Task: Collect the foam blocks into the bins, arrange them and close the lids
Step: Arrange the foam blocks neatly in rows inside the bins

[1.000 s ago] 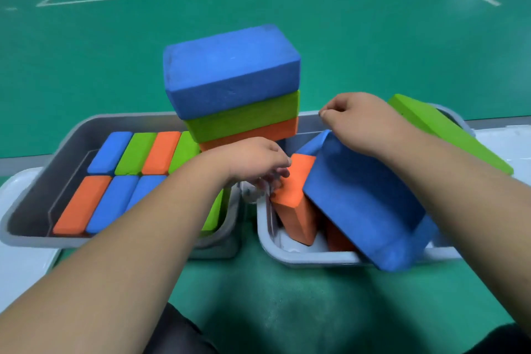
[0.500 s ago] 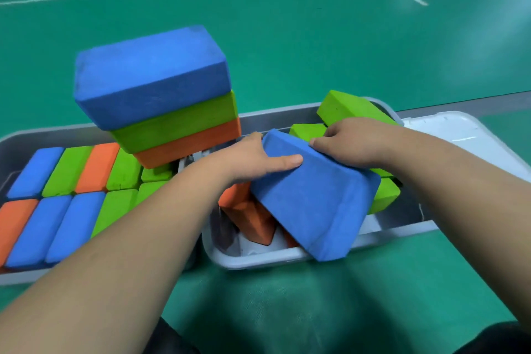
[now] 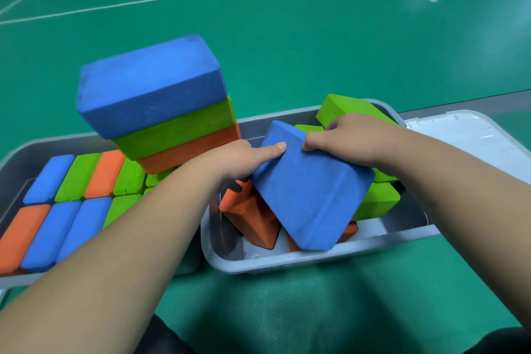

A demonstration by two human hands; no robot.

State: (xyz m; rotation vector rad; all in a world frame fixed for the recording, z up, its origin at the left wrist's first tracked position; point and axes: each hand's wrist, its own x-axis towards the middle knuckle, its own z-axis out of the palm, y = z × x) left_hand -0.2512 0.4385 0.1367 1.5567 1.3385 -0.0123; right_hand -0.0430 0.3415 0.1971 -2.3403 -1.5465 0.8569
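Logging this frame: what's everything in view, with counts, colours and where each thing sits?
left bin: one, grey, left
right bin: one, grey, beside it on the right
standing blocks: nine or more, blue, green, orange, in rows in left bin; an arm hides some
stacked blocks: three, blue on green on orange, at left bin's right end
blue block: one, tilted over right bin
orange blocks: at least two, tilted in right bin
green blocks: at least three, right bin's far side
lid: one, white, right of right bin
floor: green, white lines
left hand, right hand: both hold blue block's upper edge
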